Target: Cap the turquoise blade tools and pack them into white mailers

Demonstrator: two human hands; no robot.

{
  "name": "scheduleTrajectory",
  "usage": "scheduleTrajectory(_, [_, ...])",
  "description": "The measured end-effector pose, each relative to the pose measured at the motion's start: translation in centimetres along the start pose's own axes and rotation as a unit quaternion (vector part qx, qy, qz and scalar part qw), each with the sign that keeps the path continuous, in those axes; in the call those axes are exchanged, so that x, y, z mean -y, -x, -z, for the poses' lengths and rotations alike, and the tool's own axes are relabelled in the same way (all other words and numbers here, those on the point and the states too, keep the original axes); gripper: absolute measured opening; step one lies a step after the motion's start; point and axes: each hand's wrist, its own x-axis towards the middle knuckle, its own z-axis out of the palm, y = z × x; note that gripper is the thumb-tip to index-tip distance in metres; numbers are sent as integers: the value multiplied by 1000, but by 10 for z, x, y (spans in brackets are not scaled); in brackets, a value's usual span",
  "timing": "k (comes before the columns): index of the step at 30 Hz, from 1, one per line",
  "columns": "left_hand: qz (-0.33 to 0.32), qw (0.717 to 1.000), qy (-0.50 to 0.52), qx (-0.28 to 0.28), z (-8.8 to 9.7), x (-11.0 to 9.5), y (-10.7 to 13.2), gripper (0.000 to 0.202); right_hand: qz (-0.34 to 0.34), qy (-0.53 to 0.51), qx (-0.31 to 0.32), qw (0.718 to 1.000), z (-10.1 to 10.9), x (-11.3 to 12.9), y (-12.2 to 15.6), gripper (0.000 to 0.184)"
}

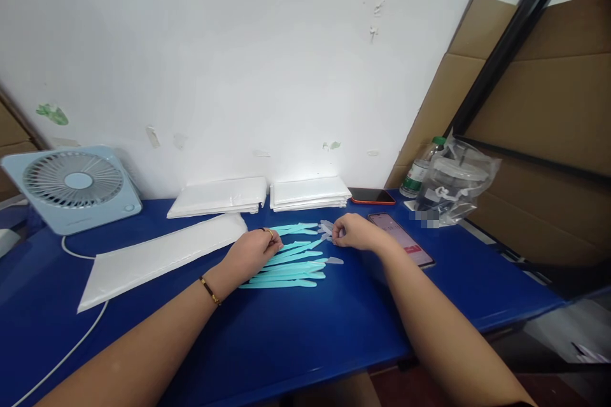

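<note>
Several slim teal plastic sticks with clear tips (291,267) lie in a loose row on the blue table (296,337). My left hand (255,249), with a ring and a thin bracelet, rests curled on the left ends of the sticks, fingers closed on one of them. My right hand (353,232) sits at the right ends, its fingertips pinched on the clear tip of a stick. The two hands are about a hand's width apart over the same pile.
A long white pouch (157,257) lies left of the sticks. Two white stacks (219,197) (309,194) sit by the wall. Two phones (405,240) (372,196), a bottle (420,168), a clear bag (453,184), a small fan (71,187) and its cable (71,350) are around. Cardboard (539,127) leans right.
</note>
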Motion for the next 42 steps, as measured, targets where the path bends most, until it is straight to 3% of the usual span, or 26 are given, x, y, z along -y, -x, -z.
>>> scheduleTrajectory(6, [13, 1000, -6, -2, 0, 1, 0, 28, -21, 36, -31, 999, -3, 5, -1, 19])
scheduleTrajectory(12, [23, 1000, 1, 0, 1, 1, 0, 28, -26, 39, -38, 998, -3, 4, -3, 8])
scheduleTrajectory(19, [27, 1000, 12, 2, 0, 3, -1, 27, 24, -45, -26, 998, -3, 5, -2, 4])
scheduleTrajectory(23, [19, 1000, 15, -5, -1, 4, -2, 27, 96, -159, -16, 982, -3, 13, 0, 12])
scheduleTrajectory(26, [16, 1000, 15, -8, -1, 4, -2, 27, 123, -183, -8, 975, -7, 16, -1, 17])
scheduleTrajectory(35, [-6, 999, 23, -21, -2, 2, -2, 29, 143, -210, -2, 967, -20, 30, -5, 21])
scheduleTrajectory(42, [3, 998, 30, -47, -1, 7, -5, 24, 118, -250, -27, 961, -9, 22, -2, 24])
